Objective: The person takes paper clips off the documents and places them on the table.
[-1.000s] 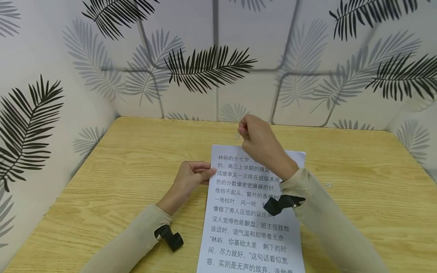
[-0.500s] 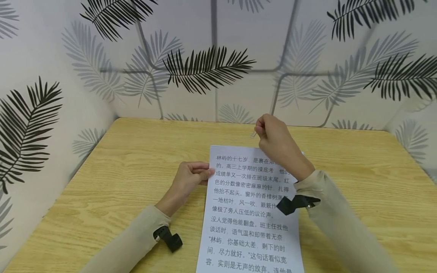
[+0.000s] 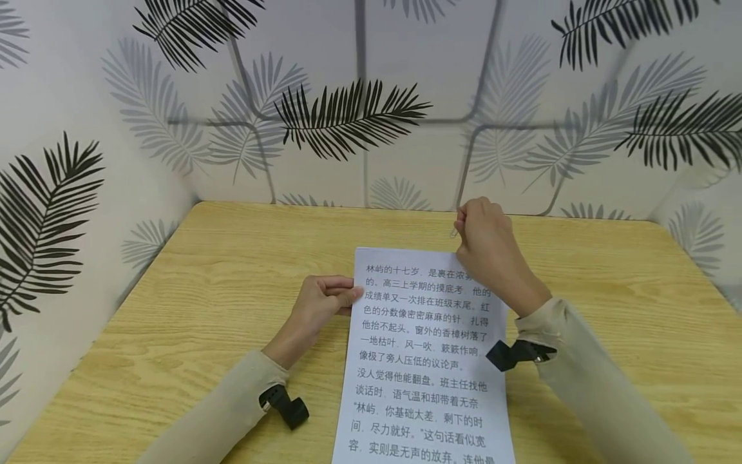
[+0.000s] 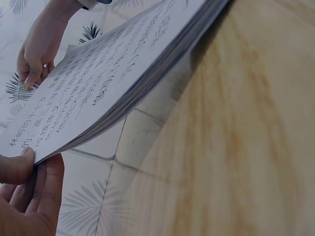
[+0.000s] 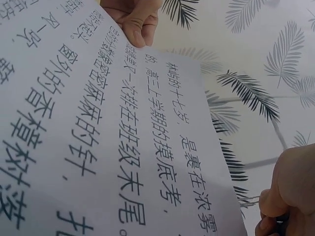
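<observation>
A stack of printed paper sheets (image 3: 426, 361) runs lengthwise toward the camera in the head view. My left hand (image 3: 317, 306) pinches its left edge near the top corner, thumb on the upper face. The left wrist view shows the sheets raised at that side, their layered edge (image 4: 142, 88) fanning slightly. Above the top right corner, my right hand (image 3: 493, 248) pinches a small paper clip (image 3: 455, 232). Thin wire ends of this clip (image 5: 250, 200) stick out past the fingertips in the right wrist view, apart from the paper. The right hand covers the stack's top right corner.
The sheets are over a light wood-grain table (image 3: 243, 258). Behind the table rises a wall (image 3: 324, 174) with a leaf pattern. Both wrists wear black straps with small camera blocks.
My right hand has moved rightward along the top edge of the stack, carrying the paper clip. A loose clip seen earlier on the table is now hidden. My left hand keeps its grip.
</observation>
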Demonstrator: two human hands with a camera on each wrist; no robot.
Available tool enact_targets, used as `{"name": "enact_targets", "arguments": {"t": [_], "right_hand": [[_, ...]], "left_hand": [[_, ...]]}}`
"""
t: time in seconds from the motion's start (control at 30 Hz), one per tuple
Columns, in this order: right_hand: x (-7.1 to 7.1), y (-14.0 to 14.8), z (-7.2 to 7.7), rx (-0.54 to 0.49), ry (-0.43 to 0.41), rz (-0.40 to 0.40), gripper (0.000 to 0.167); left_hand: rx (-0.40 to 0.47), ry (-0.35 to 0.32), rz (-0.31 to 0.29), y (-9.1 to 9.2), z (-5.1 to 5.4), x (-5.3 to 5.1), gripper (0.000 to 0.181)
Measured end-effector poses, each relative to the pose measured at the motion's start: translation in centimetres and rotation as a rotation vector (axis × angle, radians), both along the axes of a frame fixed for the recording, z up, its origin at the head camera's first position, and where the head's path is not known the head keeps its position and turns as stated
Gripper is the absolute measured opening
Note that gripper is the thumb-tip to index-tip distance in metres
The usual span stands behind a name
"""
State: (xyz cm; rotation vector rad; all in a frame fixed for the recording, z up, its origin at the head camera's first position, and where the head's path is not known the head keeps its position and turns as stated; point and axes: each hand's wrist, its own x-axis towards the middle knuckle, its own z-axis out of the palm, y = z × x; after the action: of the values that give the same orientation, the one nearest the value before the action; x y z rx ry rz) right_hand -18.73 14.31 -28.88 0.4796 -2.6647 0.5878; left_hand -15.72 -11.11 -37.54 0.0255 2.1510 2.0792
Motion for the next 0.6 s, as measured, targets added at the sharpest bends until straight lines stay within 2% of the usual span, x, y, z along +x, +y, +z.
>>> {"name": "enact_targets", "arguments": {"t": [0.17, 0.37, 0.6], "right_hand": [[0.1, 0.7, -0.2, 0.001, -0.001, -0.043, 0.002], [0.1, 2.4, 0.2, -0.059, 0.018, -0.055, 0.004], [0.0, 4.3, 0.4, -0.141, -0.080, -0.070, 0.012]], "left_hand": [[-0.004, -0.004, -0.008, -0.1, 0.2, 0.1, 0.018], [-0.015, -0.006, -0.003, -0.2, 0.3, 0.2, 0.018], [-0.008, -0.001, -0.001, -0.1, 0.0, 0.1, 0.018]]}}
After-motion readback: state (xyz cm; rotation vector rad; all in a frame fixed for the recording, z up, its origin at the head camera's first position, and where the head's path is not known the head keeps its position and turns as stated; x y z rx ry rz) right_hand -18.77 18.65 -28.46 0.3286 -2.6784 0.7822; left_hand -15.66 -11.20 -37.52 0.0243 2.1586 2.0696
